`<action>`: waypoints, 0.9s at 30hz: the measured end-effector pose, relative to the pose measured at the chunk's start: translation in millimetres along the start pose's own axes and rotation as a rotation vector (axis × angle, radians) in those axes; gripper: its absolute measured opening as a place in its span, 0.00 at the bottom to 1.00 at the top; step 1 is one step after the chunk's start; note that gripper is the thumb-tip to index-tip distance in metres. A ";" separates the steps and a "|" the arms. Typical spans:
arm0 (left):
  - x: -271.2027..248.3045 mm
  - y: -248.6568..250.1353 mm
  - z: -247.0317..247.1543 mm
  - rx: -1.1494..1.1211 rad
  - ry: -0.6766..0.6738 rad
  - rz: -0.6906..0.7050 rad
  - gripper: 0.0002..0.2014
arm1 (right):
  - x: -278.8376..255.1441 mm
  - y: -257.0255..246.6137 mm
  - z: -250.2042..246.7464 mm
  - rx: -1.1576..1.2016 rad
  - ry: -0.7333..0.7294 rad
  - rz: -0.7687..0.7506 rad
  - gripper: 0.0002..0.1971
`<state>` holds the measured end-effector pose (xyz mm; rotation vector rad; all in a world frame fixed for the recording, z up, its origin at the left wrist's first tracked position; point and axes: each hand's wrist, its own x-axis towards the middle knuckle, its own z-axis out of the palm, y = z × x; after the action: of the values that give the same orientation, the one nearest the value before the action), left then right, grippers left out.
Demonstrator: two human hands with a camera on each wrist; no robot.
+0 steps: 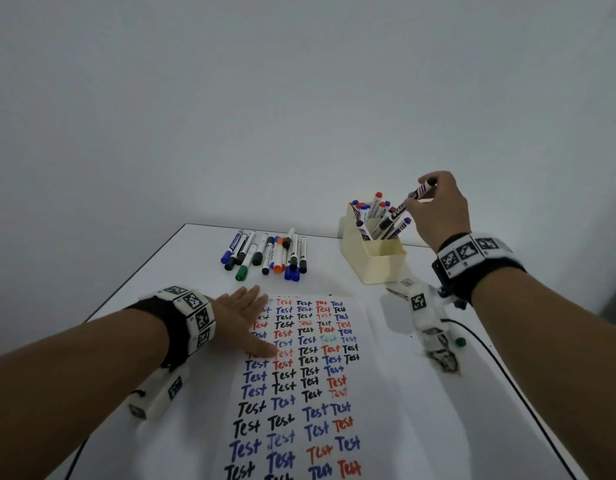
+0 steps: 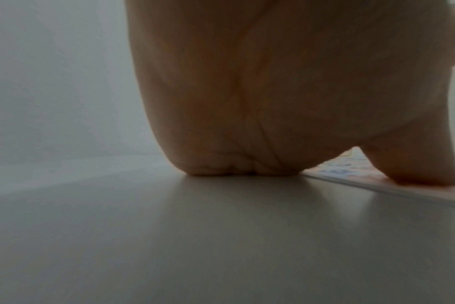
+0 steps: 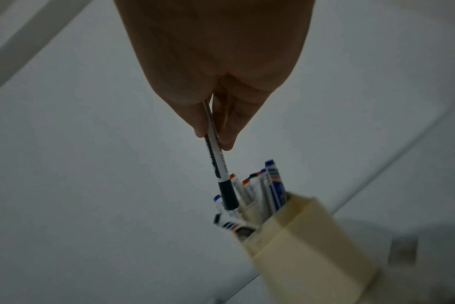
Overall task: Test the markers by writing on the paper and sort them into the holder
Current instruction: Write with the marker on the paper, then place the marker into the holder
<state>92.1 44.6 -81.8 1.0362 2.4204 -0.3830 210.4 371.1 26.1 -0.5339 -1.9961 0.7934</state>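
The right hand point(image 1: 438, 206) pinches a black-capped marker point(image 3: 219, 164) between thumb and fingertips point(image 3: 227, 142), cap end pointing down, so it can slide straight in. Just below the fingers stands the cream holder point(image 1: 375, 258), already stuffed with markers, so this one has to find a gap among them. The left hand point(image 1: 242, 318) lies flat with straight fingers, gripping nothing, pressing on the left edge of the paper point(image 1: 337, 393) so it does not slide. The paper is full of the word "Test" in black, blue and red. Past the left fingertips, a row of loose markers point(image 1: 268, 254) lies on the table point(image 1: 168, 271), probably waiting for a try. A small green cap point(image 1: 460, 341) sits near the right wrist.
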 end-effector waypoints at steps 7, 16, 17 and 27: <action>2.6 -1.6 1.0 0.002 -0.002 0.002 0.66 | 21.7 1.4 26.3 -0.242 -0.146 -0.007 0.13; 6.0 -4.1 1.7 -0.007 -0.012 0.015 0.64 | 29.4 21.5 52.3 -0.312 -0.269 -0.018 0.19; 6.7 -5.2 2.1 -0.009 -0.014 0.016 0.64 | 30.5 24.0 54.4 -0.350 -0.298 -0.024 0.18; 7.8 -5.0 1.4 -0.016 -0.028 0.021 0.67 | 30.3 30.4 65.3 -0.632 -0.533 -0.074 0.32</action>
<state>84.2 45.3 -86.8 1.0416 2.3821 -0.3688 140.7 390.5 -3.5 -0.6423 -2.7646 0.2461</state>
